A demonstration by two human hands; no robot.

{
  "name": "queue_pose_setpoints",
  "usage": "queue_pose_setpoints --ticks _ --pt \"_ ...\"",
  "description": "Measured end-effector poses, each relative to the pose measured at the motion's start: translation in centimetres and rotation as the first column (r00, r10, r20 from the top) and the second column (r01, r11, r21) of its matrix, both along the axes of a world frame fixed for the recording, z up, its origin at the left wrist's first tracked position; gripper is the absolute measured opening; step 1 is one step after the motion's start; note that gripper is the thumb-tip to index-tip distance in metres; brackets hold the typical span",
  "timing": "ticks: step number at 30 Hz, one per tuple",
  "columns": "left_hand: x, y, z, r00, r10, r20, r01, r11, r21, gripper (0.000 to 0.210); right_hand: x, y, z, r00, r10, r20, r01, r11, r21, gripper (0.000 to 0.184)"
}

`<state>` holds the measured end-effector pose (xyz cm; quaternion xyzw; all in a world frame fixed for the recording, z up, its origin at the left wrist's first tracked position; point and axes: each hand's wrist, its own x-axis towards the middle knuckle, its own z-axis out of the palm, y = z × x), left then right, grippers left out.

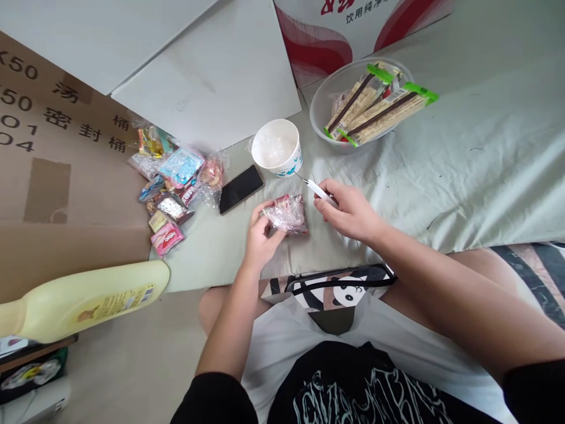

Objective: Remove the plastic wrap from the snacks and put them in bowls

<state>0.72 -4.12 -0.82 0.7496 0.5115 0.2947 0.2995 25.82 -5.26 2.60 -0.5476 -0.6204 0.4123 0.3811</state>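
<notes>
My left hand (261, 238) is closed on the left side of a small red-and-clear plastic snack packet (289, 215), which rests on the pale cloth. In my right hand (346, 209) is a slim white-handled tool (321, 193) with a thin metal tip. That tip points up and left, close to the lower side of a white paper cup (277, 144); whether it touches the cup I cannot tell. Crumpled clear plastic lies inside the cup. A dark phone (241, 188) lies flat, left of the cup and beyond my left hand.
Wrapped snacks (180, 168) are piled at the left against a cardboard box (88, 188). Behind the cup, a clear plastic bowl (320, 106) holds long green-ended snack packets (384, 115). White boxes (212, 70) stand along the back. A yellow bottle (97, 297) juts in from the left.
</notes>
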Motion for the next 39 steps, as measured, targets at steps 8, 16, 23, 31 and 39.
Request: queue_pose_setpoints --ticks 8,16,23,31,39 --pt "1.4 2.8 -0.1 0.965 -0.156 0.213 0.174 0.982 -0.071 0.036 -1.4 0.9 -1.4 0.994 0.081 0.074 -0.085 0.995 0.049 0.026" --pt "1.9 -0.4 0.5 0.974 -0.222 0.038 0.216 0.967 0.132 0.044 -2.6 0.4 -2.0 0.983 0.161 0.086 -0.147 0.978 -0.145 0.024" --pt "2.2 -0.9 -1.3 0.926 0.088 0.367 -0.003 0.974 -0.226 0.065 -4.0 0.3 -2.7 0.962 -0.038 -0.270 0.035 0.999 -0.017 0.028" --pt "0.0 0.8 -1.9 0.934 0.255 0.252 -0.283 0.955 0.083 0.021 -4.3 -0.2 -2.4 0.994 0.047 -0.103 -0.054 0.996 -0.070 0.013" --pt "-0.6 1.1 -0.6 0.981 0.162 0.111 -0.174 0.978 0.112 0.045 -3.5 -0.6 -2.3 0.986 0.155 0.065 -0.163 0.973 0.162 0.029"
